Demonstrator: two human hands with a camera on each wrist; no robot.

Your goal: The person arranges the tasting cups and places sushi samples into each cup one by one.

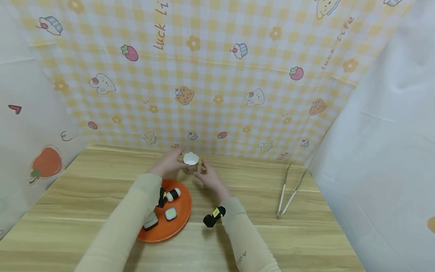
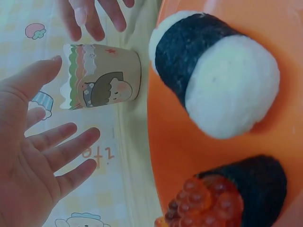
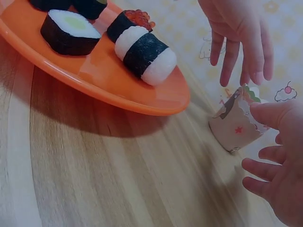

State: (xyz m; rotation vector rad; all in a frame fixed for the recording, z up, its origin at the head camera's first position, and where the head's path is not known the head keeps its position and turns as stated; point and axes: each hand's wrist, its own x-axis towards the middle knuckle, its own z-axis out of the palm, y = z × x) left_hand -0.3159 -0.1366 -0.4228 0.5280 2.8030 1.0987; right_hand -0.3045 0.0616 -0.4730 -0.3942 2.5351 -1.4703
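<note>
One cup (image 1: 191, 168), upright on the table (image 1: 244, 189) between left hand (image 1: 170, 164) and right hand (image 1: 210, 178), just beyond the plate (image 1: 183, 219) and near the patterned cloth (image 1: 221, 68). Scalloped rim trimmed in green, pink and white; round the side, a dark-haired cartoon face and a red star. Left fingers spread apart, thumb beside the rim. Right fingers spread too, slightly bent, thumb likewise close to the rim. Contact on either side hard to judge from these angles.

On the orange plate, nearest the cup, a white rice ball (image 1: 173, 194) with a black band; just beside it, a roe roll (image 3: 137, 20), plain in both wrist views; nearer the foreground, a square roll (image 1: 170, 214) with a green middle. Another piece (image 1: 150, 221), partly hidden behind the left sleeve (image 1: 119, 226). Well apart to the right, metal tongs (image 1: 281, 196), legs parted, joined end toward the foreground.
</note>
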